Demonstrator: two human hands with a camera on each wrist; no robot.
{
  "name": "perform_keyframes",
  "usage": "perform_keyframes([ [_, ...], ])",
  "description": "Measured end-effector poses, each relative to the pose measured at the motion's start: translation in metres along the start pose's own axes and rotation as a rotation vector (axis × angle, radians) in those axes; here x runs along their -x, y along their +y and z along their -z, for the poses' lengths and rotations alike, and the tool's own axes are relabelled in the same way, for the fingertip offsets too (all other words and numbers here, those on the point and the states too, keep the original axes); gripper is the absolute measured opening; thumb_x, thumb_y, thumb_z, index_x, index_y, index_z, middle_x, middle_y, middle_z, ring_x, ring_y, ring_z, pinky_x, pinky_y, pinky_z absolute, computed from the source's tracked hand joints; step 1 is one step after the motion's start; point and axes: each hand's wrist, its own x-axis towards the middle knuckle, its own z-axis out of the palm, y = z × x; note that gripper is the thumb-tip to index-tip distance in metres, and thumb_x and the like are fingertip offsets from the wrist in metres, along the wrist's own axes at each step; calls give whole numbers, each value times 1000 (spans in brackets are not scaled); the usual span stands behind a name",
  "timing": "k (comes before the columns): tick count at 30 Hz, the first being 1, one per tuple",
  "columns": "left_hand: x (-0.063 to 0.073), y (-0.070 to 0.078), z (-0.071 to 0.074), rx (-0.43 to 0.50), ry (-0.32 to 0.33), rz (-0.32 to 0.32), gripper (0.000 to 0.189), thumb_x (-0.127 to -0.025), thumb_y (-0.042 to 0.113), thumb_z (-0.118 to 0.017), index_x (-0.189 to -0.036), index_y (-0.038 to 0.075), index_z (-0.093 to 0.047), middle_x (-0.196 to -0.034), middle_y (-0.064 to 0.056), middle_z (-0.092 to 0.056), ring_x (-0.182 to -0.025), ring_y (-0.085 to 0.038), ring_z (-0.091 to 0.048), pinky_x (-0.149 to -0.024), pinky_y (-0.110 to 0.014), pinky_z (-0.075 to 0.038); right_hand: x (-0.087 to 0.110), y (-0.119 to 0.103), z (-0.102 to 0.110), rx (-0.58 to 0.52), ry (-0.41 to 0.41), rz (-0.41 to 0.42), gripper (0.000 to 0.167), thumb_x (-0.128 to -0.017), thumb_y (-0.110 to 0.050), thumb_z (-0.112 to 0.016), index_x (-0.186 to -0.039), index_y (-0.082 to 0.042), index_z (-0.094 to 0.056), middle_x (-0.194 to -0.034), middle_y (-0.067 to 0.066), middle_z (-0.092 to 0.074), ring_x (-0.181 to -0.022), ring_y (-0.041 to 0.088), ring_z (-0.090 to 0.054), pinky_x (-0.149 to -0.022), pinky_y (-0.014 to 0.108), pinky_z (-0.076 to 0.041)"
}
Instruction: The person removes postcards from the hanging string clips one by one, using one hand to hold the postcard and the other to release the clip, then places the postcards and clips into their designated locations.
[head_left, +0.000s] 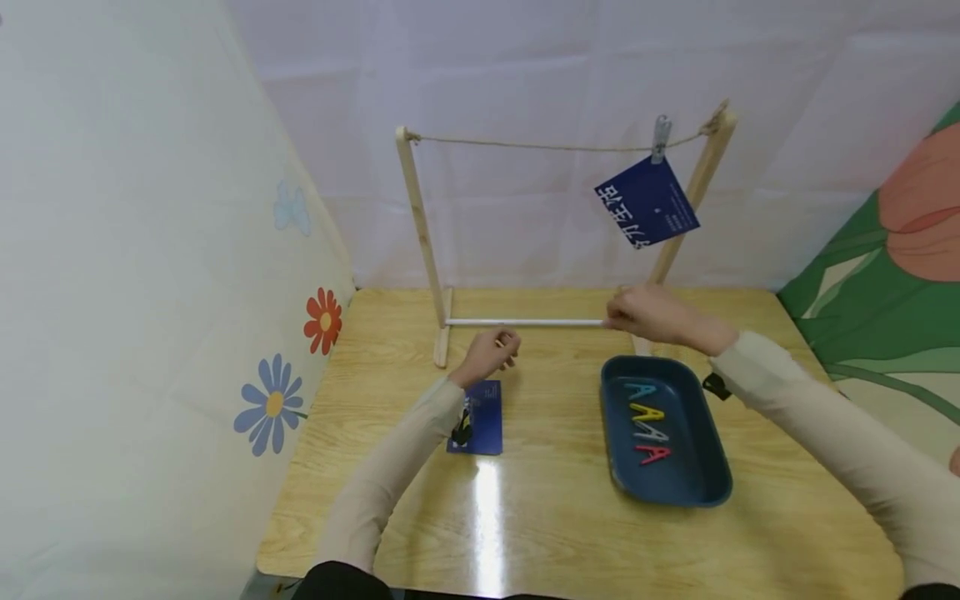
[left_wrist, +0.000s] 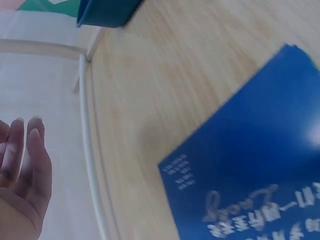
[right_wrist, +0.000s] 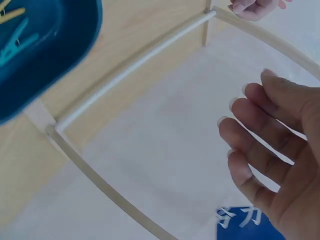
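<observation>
A dark blue card [head_left: 648, 204] with white writing hangs tilted from the string [head_left: 525, 145], held at its corner by a grey clothespin [head_left: 660, 140]. My right hand [head_left: 663, 317] is just below that card, its fingers loosely bent and nothing between them. To the left, my left hand [head_left: 486, 357] hovers over the table, fingers loosely curled and holding nothing. Beneath the left wrist lies another blue card [head_left: 487, 417], partly covered by the sleeve and wrist. In the left wrist view this card [left_wrist: 240, 150] shows its printed white text.
Wooden posts [head_left: 422, 217] carry the string, with a white rod [head_left: 525, 322] joining them low down. A dark blue tray [head_left: 675, 487] at the right contains several clothespins, including a yellow one [head_left: 647, 414] and a red one [head_left: 652, 454]. White cloth [head_left: 510, 75] hangs behind.
</observation>
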Motion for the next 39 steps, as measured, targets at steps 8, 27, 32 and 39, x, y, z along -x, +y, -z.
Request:
perform_keyframes([
  [8,-16,19,-3,-16,69,-69,23,-104,17,-53,-116,-1,-61,-95,-16,-66,-76,-26,-68,-64,-26,-58,-11,-1,37,86,80,61,16,-84,-3,-78,-76,-10,-65,-72,-1,-60,-62,14,-57,-55,36,-52],
  [27,-56,66,-21,-9,326,-272,23,-105,16,-52,-108,-5,-62,-89,-14,-66,-74,-22,-67,-65,-21,-56,-44,7,116,287,677,232,17,-81,-2,-79,-94,4,-70,-99,23,-64,-91,43,-53,-79,57,-42],
  [32,-58,73,-24,-8,299,-302,25,-106,18,-49,-109,-4,-61,-90,-13,-66,-76,-20,-67,-67,-20,-56,-46,19,144,279,698,123,18,-89,-6,-72,-100,7,-67,-106,28,-59,-98,48,-50,-87,60,-38],
  [39,-60,78,-28,6,308,-295,25,-106,18,-49,-107,-2,-63,-88,-11,-65,-74,-15,-65,-66,-19,-55,-52,40,168,209,589,-67,33,-99,-19,-61,-116,10,-61,-118,33,-57,-111,52,-50,-100,62,-38],
])
